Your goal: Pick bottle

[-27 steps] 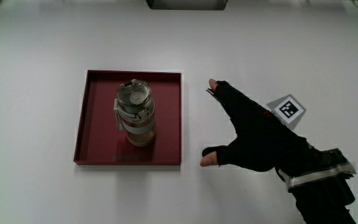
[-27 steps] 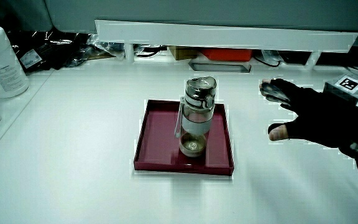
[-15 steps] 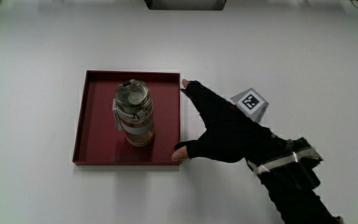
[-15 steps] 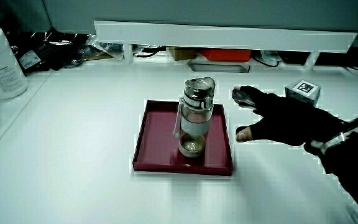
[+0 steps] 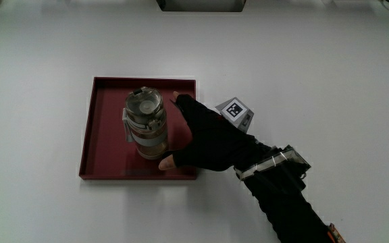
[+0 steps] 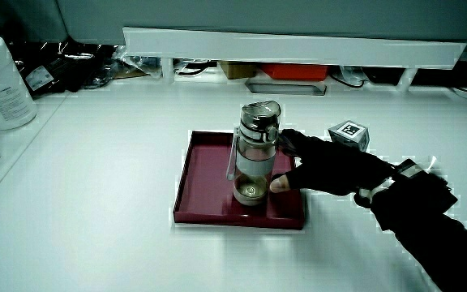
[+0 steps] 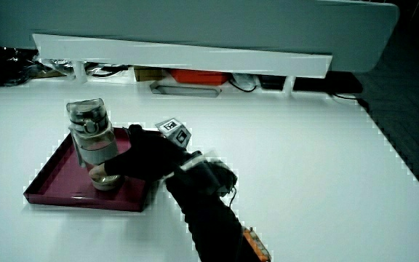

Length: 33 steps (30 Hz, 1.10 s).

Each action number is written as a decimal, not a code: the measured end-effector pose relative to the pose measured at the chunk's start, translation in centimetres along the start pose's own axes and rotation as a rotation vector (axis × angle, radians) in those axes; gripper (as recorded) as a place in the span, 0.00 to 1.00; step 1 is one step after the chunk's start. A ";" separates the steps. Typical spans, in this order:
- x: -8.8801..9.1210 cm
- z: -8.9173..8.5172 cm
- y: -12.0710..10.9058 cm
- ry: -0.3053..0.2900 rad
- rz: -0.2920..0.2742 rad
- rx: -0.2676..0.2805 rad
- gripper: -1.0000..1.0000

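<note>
bottle (image 5: 146,126) stands upright in the red tray (image 5: 102,143), roughly at the tray's middle, its grey lid up and a pale band around its clear body; in both side views (image 6: 255,152) (image 7: 94,143) its base sits flat on the tray floor. the tray lies on the white desk (image 5: 329,81). the gloved hands part, a single black-gloved hand (image 5: 211,140), reaches in over the tray's rim beside the bottle, fingers spread and cupped around it; the thumb tip (image 5: 165,163) lies near the bottle's base, on the side nearer the person, and a fingertip (image 5: 176,98) shows level with the lid. whether the fingers actually press on the bottle cannot be told. the patterned cube (image 5: 236,111) rides on the hand's back, and the forearm (image 5: 289,196) runs back across the desk toward the person.
</note>
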 end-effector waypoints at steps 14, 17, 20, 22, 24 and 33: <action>1.1 -1.7 2.0 0.026 -0.021 0.065 0.50; 1.7 -2.1 2.4 0.017 -0.033 0.062 0.50; 2.0 -2.2 2.5 0.009 -0.028 0.065 0.50; 1.4 -2.1 2.1 0.035 -0.021 0.066 0.53; 2.6 -2.1 2.5 0.041 -0.009 0.085 0.58; 2.6 -2.1 2.3 0.132 0.041 0.095 0.80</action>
